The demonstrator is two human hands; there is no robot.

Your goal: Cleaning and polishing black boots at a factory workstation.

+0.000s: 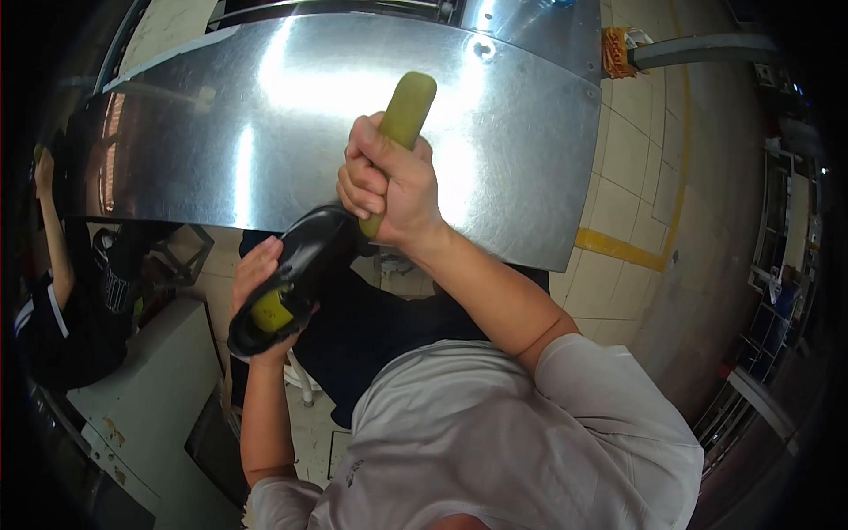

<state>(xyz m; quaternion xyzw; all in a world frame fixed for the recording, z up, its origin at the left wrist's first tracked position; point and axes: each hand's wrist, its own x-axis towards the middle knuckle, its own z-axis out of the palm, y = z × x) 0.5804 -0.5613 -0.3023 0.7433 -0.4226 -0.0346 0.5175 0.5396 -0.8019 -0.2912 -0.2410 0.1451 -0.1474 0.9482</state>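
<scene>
My left hand (255, 268) is closed around the heel end of a glossy black shoe (309, 248), its fingers on the outer side. The shoe is tilted over my lap, toe pointing up and right toward the metal table, and a yellow-green insole (272, 311) shows in its opening. My right hand (397, 187) grips an olive-green bar with a rounded end (409, 108) in a fist. The bar's upper part sticks out above the fist. Its lower end shows below the fist, close to the shoe's toe; whether they touch, I cannot tell.
A shiny metal table (194, 150) stretches across in front of me. At the left, another person's arm (58, 252) is seen beside a pale green panel (159, 397). An orange wrapper (620, 51) hangs by a grey bar at the table's right. Yellow lines mark the tiled floor.
</scene>
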